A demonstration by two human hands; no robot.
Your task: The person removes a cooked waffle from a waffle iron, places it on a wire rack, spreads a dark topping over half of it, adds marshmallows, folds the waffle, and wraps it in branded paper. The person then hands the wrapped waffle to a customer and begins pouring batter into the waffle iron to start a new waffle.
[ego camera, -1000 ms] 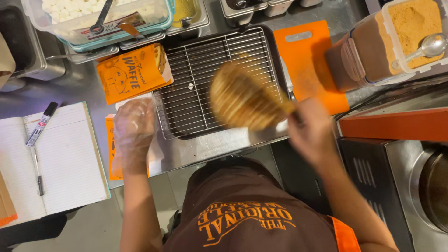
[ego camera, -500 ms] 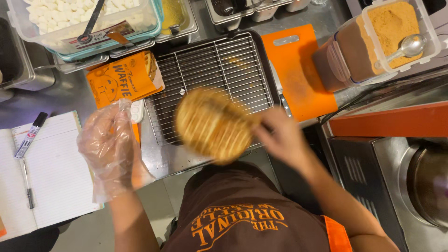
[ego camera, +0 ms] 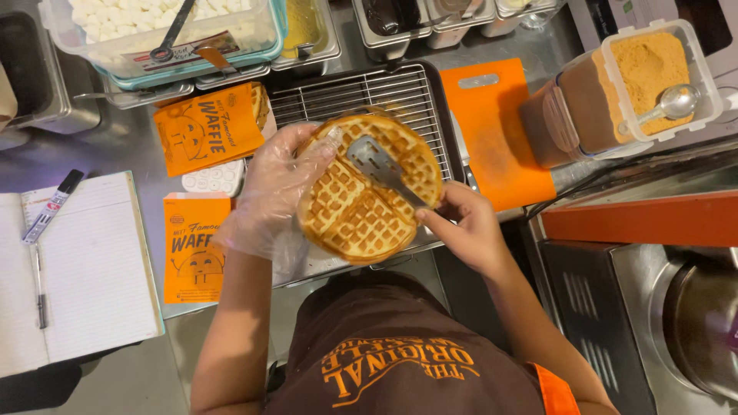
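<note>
A round golden waffle (ego camera: 369, 188) is held over the near part of a wire cooling rack (ego camera: 361, 96) set in a dark tray. My left hand (ego camera: 273, 188), in a clear plastic glove, supports the waffle's left edge from beneath. My right hand (ego camera: 465, 227) grips the handle of metal tongs (ego camera: 380, 169), whose slotted tip lies on top of the waffle.
Orange paper sleeves (ego camera: 207, 127) lie left of the rack, with another orange sleeve (ego camera: 192, 246) below. An orange cutting board (ego camera: 492, 131) sits right of it. A tub of brown powder (ego camera: 615, 88) with a spoon stands at right. An open notebook (ego camera: 73, 269) with a marker lies far left. Topping containers (ego camera: 161, 38) line the back.
The waffle has come down flat over the rack's near edge. My gloved left hand moved right and took hold of its left edge. The tongs now rest across its top.
</note>
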